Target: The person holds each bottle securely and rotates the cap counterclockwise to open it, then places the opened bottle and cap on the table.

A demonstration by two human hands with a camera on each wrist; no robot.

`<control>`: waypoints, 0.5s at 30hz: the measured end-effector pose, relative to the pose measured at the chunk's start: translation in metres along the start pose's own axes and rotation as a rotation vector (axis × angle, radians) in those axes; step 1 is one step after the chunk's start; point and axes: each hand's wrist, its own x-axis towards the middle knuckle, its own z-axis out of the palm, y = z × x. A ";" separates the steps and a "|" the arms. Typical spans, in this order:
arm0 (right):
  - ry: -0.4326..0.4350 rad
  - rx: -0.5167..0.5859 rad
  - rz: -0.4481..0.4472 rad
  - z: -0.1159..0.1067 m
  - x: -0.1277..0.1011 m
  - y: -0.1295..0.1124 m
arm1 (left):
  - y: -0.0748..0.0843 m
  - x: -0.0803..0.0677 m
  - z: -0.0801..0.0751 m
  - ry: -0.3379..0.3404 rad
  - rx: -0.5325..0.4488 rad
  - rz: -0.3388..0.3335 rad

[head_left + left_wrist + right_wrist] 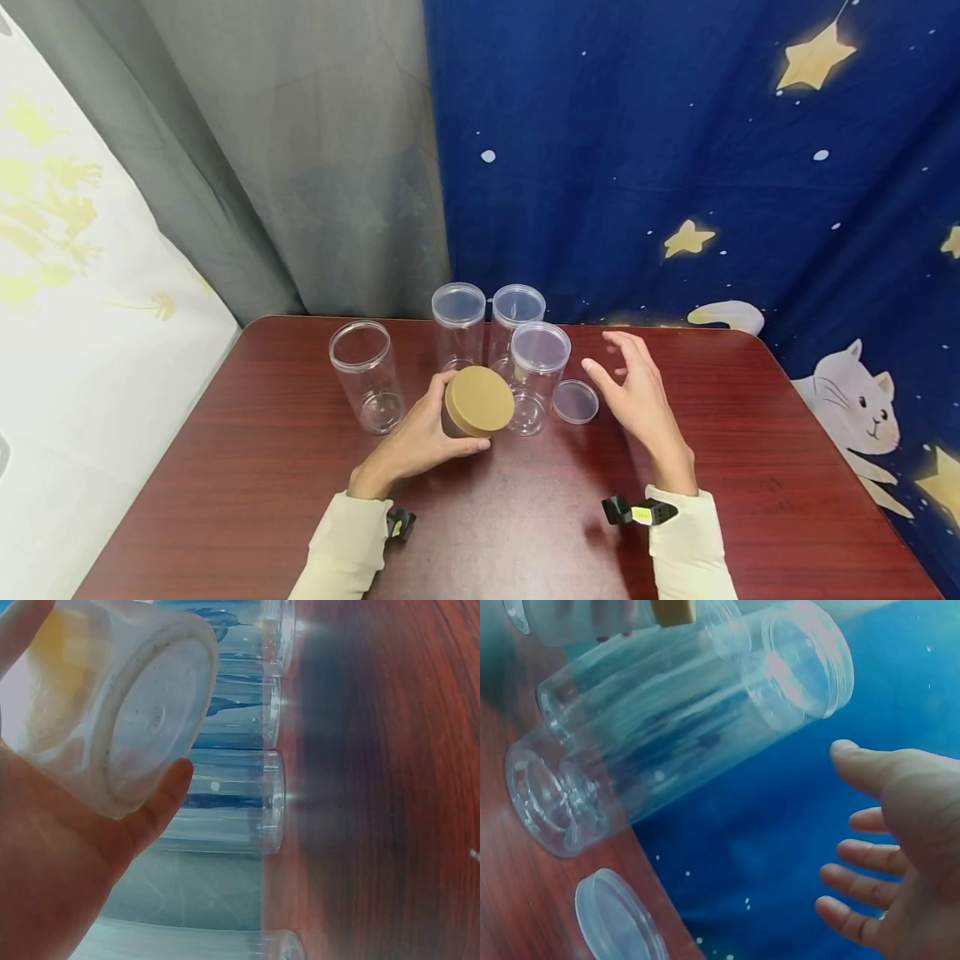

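Note:
My left hand [420, 442] grips a short clear jar with a tan lid [478, 401], tilted and lifted off the red-brown table [255, 475]; its frosted base [142, 720] fills the left wrist view. My right hand [633, 392] hovers open, fingers spread, just right of a loose clear lid [575, 402] lying flat on the table. That lid [619, 919] also shows low in the right wrist view. A tall clear jar with a lid [537, 377] stands between the two hands.
Two more lidded clear jars [458, 327] [515, 321] stand behind, and an open clear jar [365, 375] stands to the left. Grey and blue starred curtains [675, 167] hang behind the table's far edge.

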 end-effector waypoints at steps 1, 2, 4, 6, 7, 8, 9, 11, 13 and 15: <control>0.023 0.003 -0.029 0.000 0.000 -0.002 | 0.000 0.000 0.000 -0.006 -0.001 -0.005; 0.040 0.008 -0.056 0.000 0.000 -0.006 | 0.001 0.000 0.000 -0.011 -0.003 -0.007; 0.063 0.030 -0.103 -0.001 -0.001 -0.012 | 0.001 -0.001 0.000 -0.016 -0.003 -0.006; 0.075 0.057 -0.151 -0.001 -0.001 -0.019 | 0.002 -0.001 0.000 -0.017 -0.009 0.007; 0.079 0.065 -0.173 -0.002 -0.002 -0.023 | 0.002 -0.001 -0.001 -0.015 -0.011 0.014; 0.081 0.073 -0.193 -0.002 -0.002 -0.027 | 0.003 -0.001 -0.001 -0.014 -0.012 0.023; 0.081 0.078 -0.213 -0.003 -0.003 -0.030 | 0.003 -0.001 -0.001 -0.014 -0.016 0.034; 0.078 0.081 -0.254 -0.003 -0.004 -0.038 | 0.004 0.000 -0.002 -0.013 -0.023 0.053; 0.073 0.084 -0.289 -0.003 -0.005 -0.044 | 0.005 0.000 -0.002 -0.014 -0.024 0.070; 0.066 0.094 -0.313 -0.003 -0.006 -0.050 | 0.005 0.000 -0.002 -0.016 -0.023 0.089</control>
